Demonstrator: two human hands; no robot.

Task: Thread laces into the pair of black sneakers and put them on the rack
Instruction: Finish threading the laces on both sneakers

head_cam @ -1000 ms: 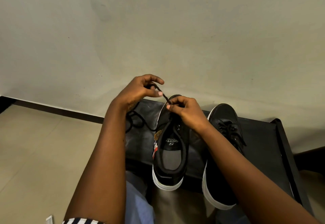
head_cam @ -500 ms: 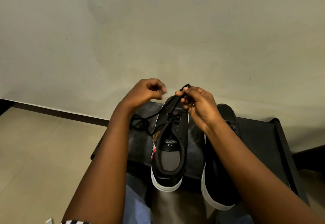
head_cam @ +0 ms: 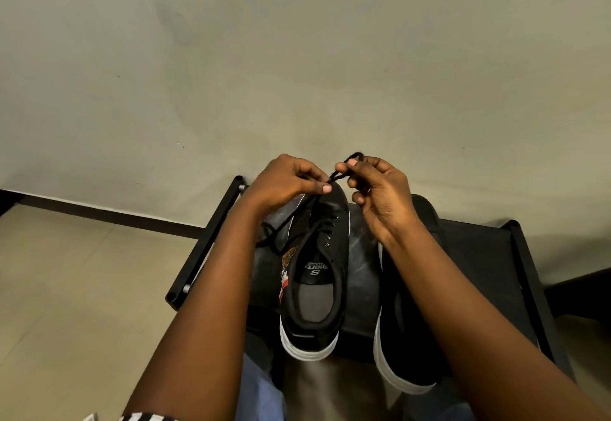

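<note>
Two hands work above the toe of the open sneaker point(head_cam: 314, 275): our left hand point(head_cam: 284, 182) and right hand point(head_cam: 377, 189) each pinch the black lace point(head_cam: 337, 174), keeping it taut for the eyelets. Right of that sneaker, its mate point(head_cam: 406, 348) waits on the rack point(head_cam: 515, 275).

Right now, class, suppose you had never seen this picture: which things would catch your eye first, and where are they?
First the two hands at the centre: the left hand and the right hand pinch a black lace between them, above the toe of a black sneaker with a white sole. A second sneaker lies to its right, partly under the right forearm. Both rest on a black rack against a plain pale wall.
</note>
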